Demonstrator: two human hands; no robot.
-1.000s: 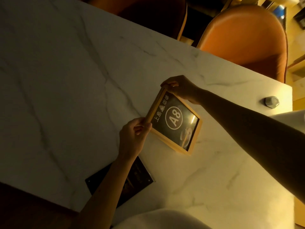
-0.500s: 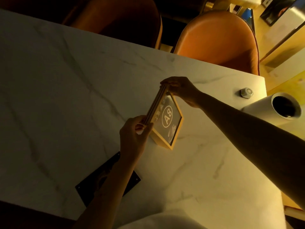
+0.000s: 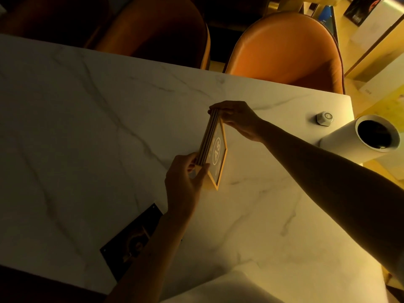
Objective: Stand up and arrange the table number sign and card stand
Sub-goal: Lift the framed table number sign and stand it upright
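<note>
The table number sign [image 3: 216, 154], a wood-framed black panel marked A8, stands nearly upright on the white marble table [image 3: 87, 127], tilted a little with its face turned right. My left hand [image 3: 185, 182] grips its near end. My right hand [image 3: 236, 119] pinches its far top end. A flat black card stand [image 3: 129, 239] lies on the table near the front edge, partly hidden under my left forearm.
Two orange chairs [image 3: 286, 49] stand behind the far table edge. A small grey hexagonal call button [image 3: 325, 118] sits at the table's far right corner. A white cylinder with a dark opening [image 3: 371, 138] stands off the right edge.
The sign has been tipped up from lying almost flat to standing nearly on edge, both hands keeping hold of its ends. The view has shifted, bringing the white cylinder into sight.
</note>
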